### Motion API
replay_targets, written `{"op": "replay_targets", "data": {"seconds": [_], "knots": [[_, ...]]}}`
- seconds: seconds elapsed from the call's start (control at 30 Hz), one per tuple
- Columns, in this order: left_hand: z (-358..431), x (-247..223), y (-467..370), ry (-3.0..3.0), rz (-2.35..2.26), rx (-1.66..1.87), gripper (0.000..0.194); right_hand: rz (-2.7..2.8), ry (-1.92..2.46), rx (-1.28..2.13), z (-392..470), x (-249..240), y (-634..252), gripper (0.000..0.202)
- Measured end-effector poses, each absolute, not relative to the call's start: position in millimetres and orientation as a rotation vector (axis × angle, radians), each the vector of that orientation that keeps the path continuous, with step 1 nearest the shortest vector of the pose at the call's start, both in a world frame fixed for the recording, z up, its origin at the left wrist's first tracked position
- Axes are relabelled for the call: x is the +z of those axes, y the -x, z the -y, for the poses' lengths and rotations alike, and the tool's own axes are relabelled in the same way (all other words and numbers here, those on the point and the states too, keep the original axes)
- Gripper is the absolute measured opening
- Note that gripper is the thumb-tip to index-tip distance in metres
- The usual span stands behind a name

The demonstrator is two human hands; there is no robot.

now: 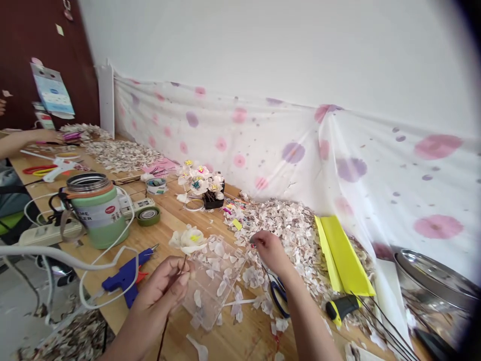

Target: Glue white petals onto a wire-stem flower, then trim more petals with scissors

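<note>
The tray (210, 304), clear and strewn with loose petals, lies on the wooden surface (171, 341) between the two forearms. At its left edge the left hand (165, 288) pinches the stem of the flower (189, 239), holding it upright, with the cream bloom above the fingertips near the tray's far left corner. The right hand (268, 248) is just beyond the tray's right side, by the edge of the petal pile (291, 225), its fingers bent close together; whether they grip anything I cannot tell. The scissors (278, 297), blue-handled, lie right of the tray, partly covered by the right forearm. Farther right are the knife (342, 309) and the yellow sheet (343, 255), which closes that side along with the pile. Left of the tray, past the left hand, the glue gun (128, 276) lies near the surface's left edge, with the white cable (84, 288) looping around it. Beyond the tray stands the flower pot (213, 203); to the far left are the tape (148, 215) and the jug (98, 213). Bare wood shows between the tape and the tray, and on the tray's near side between the forearms, broken by scattered petals. A co-worker's hand (48, 136) is well beyond the tray, at far left.
</note>
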State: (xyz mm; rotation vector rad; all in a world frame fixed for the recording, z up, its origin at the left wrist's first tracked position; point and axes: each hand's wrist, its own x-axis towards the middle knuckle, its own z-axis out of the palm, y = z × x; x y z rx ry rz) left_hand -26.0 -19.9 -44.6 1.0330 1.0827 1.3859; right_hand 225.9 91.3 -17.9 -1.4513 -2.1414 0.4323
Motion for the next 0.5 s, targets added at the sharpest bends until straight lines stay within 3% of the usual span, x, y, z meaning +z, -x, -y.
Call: {"op": "replay_targets", "data": {"seconds": [0.23, 0.5], "knots": [[13, -55, 27, -0.976, -1.092, 1.251, 0.031, 2.406, 1.523, 0.464, -95, -69, -185, 0.022], [8, -55, 28, -0.828, -1.076, 1.260, 0.037, 2.130, 1.487, 0.813, -102, -72, -188, 0.017]]}}
